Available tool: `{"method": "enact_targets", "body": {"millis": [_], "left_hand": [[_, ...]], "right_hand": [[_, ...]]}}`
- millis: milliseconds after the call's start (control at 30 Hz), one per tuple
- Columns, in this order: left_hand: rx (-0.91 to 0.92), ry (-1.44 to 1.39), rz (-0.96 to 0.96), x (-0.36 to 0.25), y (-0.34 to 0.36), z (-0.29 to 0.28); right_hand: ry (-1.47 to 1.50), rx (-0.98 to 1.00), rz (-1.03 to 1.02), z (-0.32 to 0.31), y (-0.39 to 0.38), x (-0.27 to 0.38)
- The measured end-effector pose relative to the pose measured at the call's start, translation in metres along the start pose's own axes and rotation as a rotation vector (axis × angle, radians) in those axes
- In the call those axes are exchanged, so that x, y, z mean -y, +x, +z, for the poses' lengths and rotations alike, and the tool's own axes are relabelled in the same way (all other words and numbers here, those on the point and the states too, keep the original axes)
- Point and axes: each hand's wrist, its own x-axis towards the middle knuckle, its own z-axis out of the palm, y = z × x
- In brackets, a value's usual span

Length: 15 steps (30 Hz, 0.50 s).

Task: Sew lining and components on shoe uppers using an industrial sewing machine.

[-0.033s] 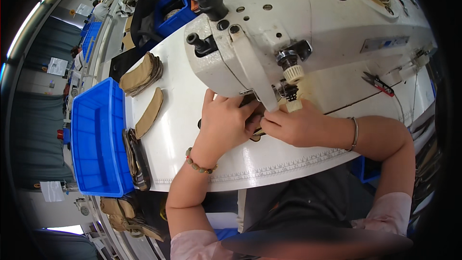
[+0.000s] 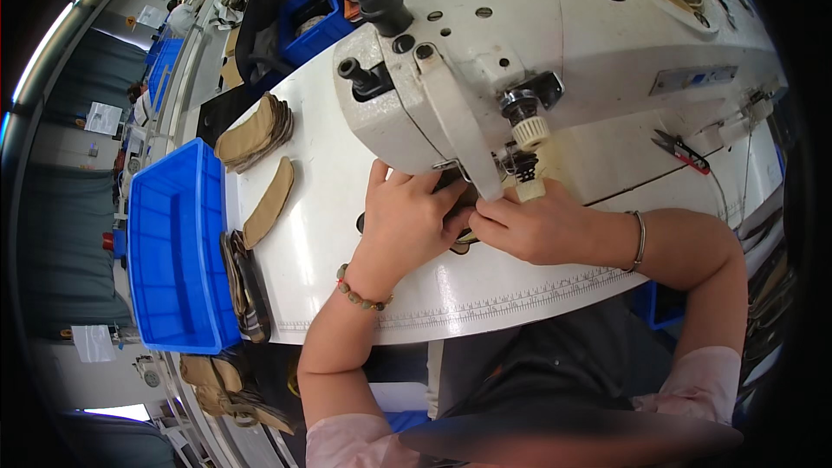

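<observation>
A white sewing machine (image 2: 485, 61) stands over the white table, and both hands meet beneath its head. My left hand (image 2: 407, 217) curls over a small dark fabric piece with a tan edge (image 2: 461, 248), its thumb and fingers pressed on the cloth beside the needle area. Thumb and fingers of my right hand (image 2: 542, 227) are pinched together at the right side of the same piece, close to my left thumb. Most of the cloth is hidden by the hands and the machine head, as is the needle.
Tan curved fabric pieces (image 2: 256, 134) lie stacked at the far left, with a single tan piece (image 2: 269, 202) nearer. A blue bin (image 2: 178, 251) adjoins the table's left edge beside folded dark fabric (image 2: 245, 286). Red-handled thread snips (image 2: 682, 152) lie right of the machine.
</observation>
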Motion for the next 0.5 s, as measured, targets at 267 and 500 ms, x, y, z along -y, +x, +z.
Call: {"method": "enact_targets", "body": {"millis": [267,500], "left_hand": [[-0.083,0.064,0.15,0.002,-0.007,0.013],[0.045,-0.153,-0.109,0.004,-0.009,0.013]], "right_hand": [[-0.092,-0.19,-0.051,0.0,0.0,0.005],[-0.024,0.109,0.134,-0.002,-0.004,0.013]]}}
